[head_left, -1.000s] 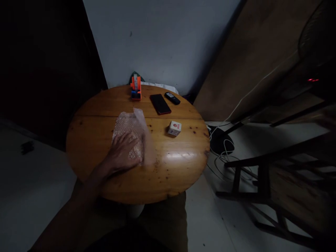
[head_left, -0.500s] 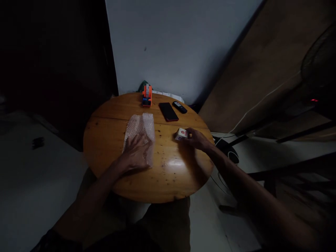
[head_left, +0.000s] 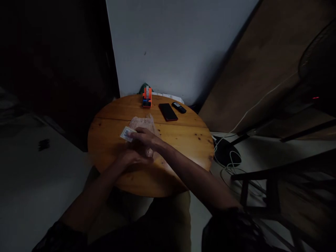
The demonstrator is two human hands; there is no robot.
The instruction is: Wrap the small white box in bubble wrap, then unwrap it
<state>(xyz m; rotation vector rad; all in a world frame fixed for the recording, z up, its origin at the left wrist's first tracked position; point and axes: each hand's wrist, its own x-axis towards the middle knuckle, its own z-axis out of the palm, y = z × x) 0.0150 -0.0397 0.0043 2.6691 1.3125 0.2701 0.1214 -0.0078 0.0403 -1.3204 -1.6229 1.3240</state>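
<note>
A small white box with printing [head_left: 127,134] is gripped in the fingers of my right hand [head_left: 145,137], tilted above the left part of the table. Beneath and behind that hand, a sheet of bubble wrap [head_left: 143,121] lies rumpled on the wood, its far edge raised. My left hand [head_left: 132,157] is at the near side of the wrap, just below my right hand. Shadow and my right hand hide most of its fingers, so I cannot see whether it grips the wrap.
On the round wooden table [head_left: 183,138], an orange tape dispenser [head_left: 147,97] stands at the back. A black smartphone [head_left: 168,112] and a small keypad phone [head_left: 179,107] lie right of it. Cables [head_left: 232,168] and dark wooden furniture [head_left: 273,192] are at the right.
My right hand has carried the small box from the table's right side leftward over the bubble wrap. My left hand no longer lies flat on the wrap, which is now crumpled.
</note>
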